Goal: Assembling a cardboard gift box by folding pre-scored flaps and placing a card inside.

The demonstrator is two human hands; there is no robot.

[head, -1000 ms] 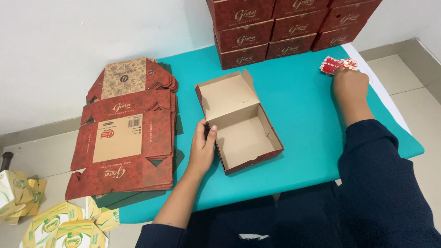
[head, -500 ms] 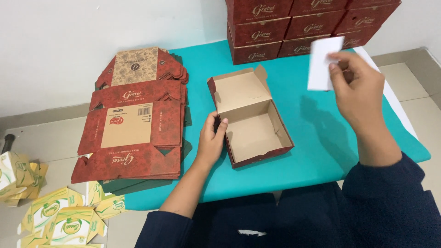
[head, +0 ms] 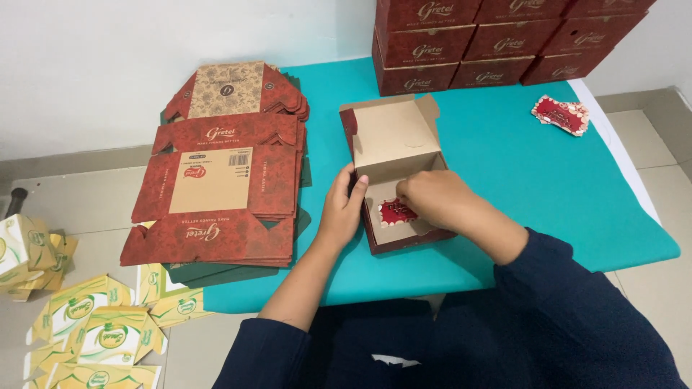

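Note:
An open dark red cardboard box (head: 395, 144) with a brown inside stands in the middle of the teal table (head: 519, 180), lid tilted back. My left hand (head: 343, 205) rests against its left wall, fingers curled on the rim. My right hand (head: 432, 202) reaches down into the box and presses a red and white patterned card (head: 395, 212) onto its floor. Whether the fingers still pinch the card is partly hidden.
A stack of flat red box blanks (head: 216, 191) lies left of the box. Closed red boxes (head: 497, 39) are stacked at the back right. A small pile of red patterned cards (head: 561, 114) lies at the right. Yellow-green flat cartons (head: 94, 324) lie on the floor.
My right hand picked a card from the pile at the right, lifted it over the table, and has now lowered it into the open box. The left hand stayed on the box's side.

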